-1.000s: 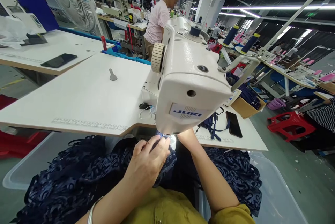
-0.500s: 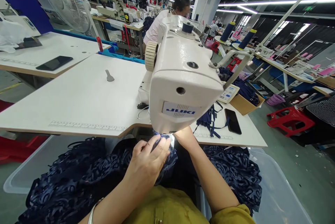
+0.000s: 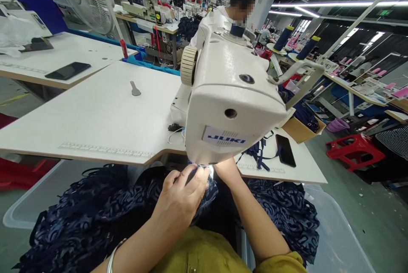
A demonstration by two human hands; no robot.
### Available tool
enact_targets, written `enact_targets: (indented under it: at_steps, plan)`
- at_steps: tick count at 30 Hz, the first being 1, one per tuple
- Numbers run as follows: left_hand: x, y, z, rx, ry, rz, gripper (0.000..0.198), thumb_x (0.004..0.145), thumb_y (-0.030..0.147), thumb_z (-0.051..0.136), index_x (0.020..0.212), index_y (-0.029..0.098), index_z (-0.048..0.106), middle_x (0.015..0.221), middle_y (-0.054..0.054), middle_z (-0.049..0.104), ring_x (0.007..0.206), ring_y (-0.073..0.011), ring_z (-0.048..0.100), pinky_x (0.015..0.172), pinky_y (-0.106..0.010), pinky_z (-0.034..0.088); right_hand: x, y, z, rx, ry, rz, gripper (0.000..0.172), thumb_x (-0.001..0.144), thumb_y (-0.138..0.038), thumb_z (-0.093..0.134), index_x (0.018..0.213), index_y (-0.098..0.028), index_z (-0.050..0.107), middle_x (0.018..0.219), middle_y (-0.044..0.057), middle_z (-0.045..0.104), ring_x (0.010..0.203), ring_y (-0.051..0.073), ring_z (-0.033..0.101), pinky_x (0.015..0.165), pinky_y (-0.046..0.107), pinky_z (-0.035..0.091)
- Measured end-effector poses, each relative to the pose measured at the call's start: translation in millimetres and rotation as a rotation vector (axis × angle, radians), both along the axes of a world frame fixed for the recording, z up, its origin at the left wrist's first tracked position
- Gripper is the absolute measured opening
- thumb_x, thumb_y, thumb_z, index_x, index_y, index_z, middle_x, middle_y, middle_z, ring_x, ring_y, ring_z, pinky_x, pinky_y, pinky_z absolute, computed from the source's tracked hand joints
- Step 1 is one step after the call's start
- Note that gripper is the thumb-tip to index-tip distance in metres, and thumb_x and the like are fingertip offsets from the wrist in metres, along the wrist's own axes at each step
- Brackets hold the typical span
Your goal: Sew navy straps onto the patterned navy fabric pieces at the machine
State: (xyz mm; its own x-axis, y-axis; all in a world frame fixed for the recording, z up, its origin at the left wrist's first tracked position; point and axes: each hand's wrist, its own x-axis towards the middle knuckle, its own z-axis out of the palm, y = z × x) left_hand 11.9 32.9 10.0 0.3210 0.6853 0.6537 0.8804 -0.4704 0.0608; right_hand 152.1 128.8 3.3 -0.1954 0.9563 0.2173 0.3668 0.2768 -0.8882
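Note:
A white JUKI sewing machine [image 3: 216,105] fills the middle of the view, its head over both hands. My left hand [image 3: 181,194] is closed on a piece of dark blue patterned fabric [image 3: 208,196] just below the machine head, fingertips pressed on the cloth. By the lit needle area is my right hand [image 3: 227,171]; its fingers are hidden behind the machine head. A small white piece [image 3: 211,172], perhaps a label, shows between the hands. More patterned fabric [image 3: 86,213] is heaped to the left, and another heap [image 3: 287,213] lies on the right.
On the table [image 3: 105,111] lies a small grey metal piece [image 3: 135,89]. Right of the machine are dark blue straps [image 3: 259,154], a phone [image 3: 285,150] and a cardboard box [image 3: 301,128]. Clear plastic bins [image 3: 338,222] sit below the table. A person [image 3: 219,15] is behind the machine.
My view has shifted slightly, so the machine appears larger and a little to the right. Both hands stay nearly in place at the fabric. The person behind has moved right and more upright.

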Motion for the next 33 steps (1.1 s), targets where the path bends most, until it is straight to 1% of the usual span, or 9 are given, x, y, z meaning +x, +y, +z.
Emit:
enact_targets:
  at_steps: [4, 6, 12, 16, 20, 22, 24, 29, 33]
  plan:
    - [-0.6, -0.5, -0.8, -0.003, 0.008, 0.008, 0.026, 0.093, 0.020, 0.049, 0.115, 0.021, 0.063, 0.115, 0.000, 0.069, 0.100, -0.0204, 0.062, 0.082, -0.037, 0.034, -2.0, -1.2, 3.1, 0.049, 0.063, 0.023, 0.017, 0.076, -0.019, 0.052, 0.087, -0.018, 0.065, 0.093, 0.007, 0.071, 0.085, 0.021, 0.065, 0.076, 0.032, 0.053]
    - [-1.6, -1.0, -2.4, 0.006, 0.011, 0.020, 0.026, 0.093, 0.020, 0.048, 0.115, 0.021, 0.062, 0.113, 0.000, 0.069, 0.100, -0.0206, 0.062, 0.082, -0.037, 0.034, -3.2, -1.3, 3.2, 0.059, 0.069, 0.019, 0.017, 0.076, -0.020, 0.052, 0.087, -0.018, 0.065, 0.094, 0.008, 0.070, 0.088, 0.022, 0.064, 0.076, 0.032, 0.052]
    - [-7.7, -1.5, -6.5, 0.029, -0.038, 0.018, 0.026, 0.095, 0.022, 0.045, 0.114, 0.022, 0.062, 0.112, 0.002, 0.070, 0.102, -0.0209, 0.062, 0.084, -0.039, 0.034, -6.3, -4.4, -1.1, 0.049, 0.041, -0.061, 0.015, 0.080, -0.020, 0.049, 0.089, -0.019, 0.061, 0.076, 0.002, 0.063, 0.068, 0.017, 0.058, 0.068, 0.030, 0.049]
    - [-12.9, 0.0, -7.8, 0.013, 0.038, -0.002, 0.029, 0.094, 0.018, 0.047, 0.118, 0.021, 0.060, 0.117, 0.001, 0.067, 0.105, -0.0222, 0.060, 0.084, -0.039, 0.036, 1.7, -22.9, 2.1, 0.069, 0.033, -0.171, 0.011, 0.087, -0.023, 0.046, 0.082, -0.020, 0.055, 0.081, 0.002, 0.056, 0.071, 0.015, 0.053, 0.071, 0.028, 0.044]
    - [-15.5, 0.9, -9.5, 0.054, 0.126, -0.052, 0.031, 0.093, 0.016, 0.045, 0.119, 0.019, 0.061, 0.120, -0.001, 0.066, 0.107, -0.0242, 0.058, 0.087, -0.039, 0.037, 17.6, -59.2, 10.9, -0.073, -0.015, 0.000, 0.028, 0.096, -0.035, 0.039, 0.074, -0.020, 0.047, 0.069, -0.003, 0.048, 0.067, 0.013, 0.046, 0.063, 0.024, 0.036]
    - [-15.6, 1.0, -9.3, 0.076, 0.163, -0.075, 0.032, 0.092, 0.014, 0.043, 0.117, 0.017, 0.063, 0.120, -0.002, 0.066, 0.106, -0.0240, 0.057, 0.088, -0.037, 0.039, 23.3, -76.0, 13.3, -0.180, -0.030, 0.086, 0.028, 0.095, -0.040, 0.043, 0.076, -0.020, 0.047, 0.067, -0.005, 0.044, 0.063, 0.011, 0.041, 0.058, 0.022, 0.032]
    - [-15.2, 0.8, -8.3, 0.085, 0.201, -0.086, 0.033, 0.091, 0.012, 0.041, 0.116, 0.015, 0.063, 0.119, -0.002, 0.066, 0.106, -0.0234, 0.056, 0.089, -0.035, 0.040, 25.8, -87.3, 12.9, -0.240, -0.027, 0.115, 0.028, 0.092, -0.044, 0.049, 0.078, -0.020, 0.047, 0.066, -0.006, 0.041, 0.062, 0.010, 0.037, 0.056, 0.022, 0.030]
    - [-10.2, 0.4, -5.4, 0.088, 0.244, -0.072, 0.036, 0.090, 0.010, 0.040, 0.118, 0.014, 0.062, 0.120, -0.004, 0.064, 0.105, -0.0231, 0.055, 0.089, -0.036, 0.041, 25.6, -89.0, 2.1, -0.235, 0.017, 0.155, 0.027, 0.096, -0.041, 0.042, 0.082, -0.019, 0.049, 0.072, -0.004, 0.043, 0.066, 0.010, 0.039, 0.062, 0.022, 0.034]
    - [-5.5, 1.0, -1.3, 0.085, 0.225, -0.055, 0.035, 0.092, 0.016, 0.041, 0.122, 0.016, 0.058, 0.111, -0.008, 0.065, 0.102, -0.0226, 0.056, 0.087, -0.036, 0.042, 27.4, -82.4, -7.9, -0.245, 0.118, 0.189, 0.025, 0.095, -0.039, 0.044, 0.084, -0.019, 0.053, 0.075, -0.003, 0.045, 0.070, 0.012, 0.041, 0.067, 0.023, 0.038]
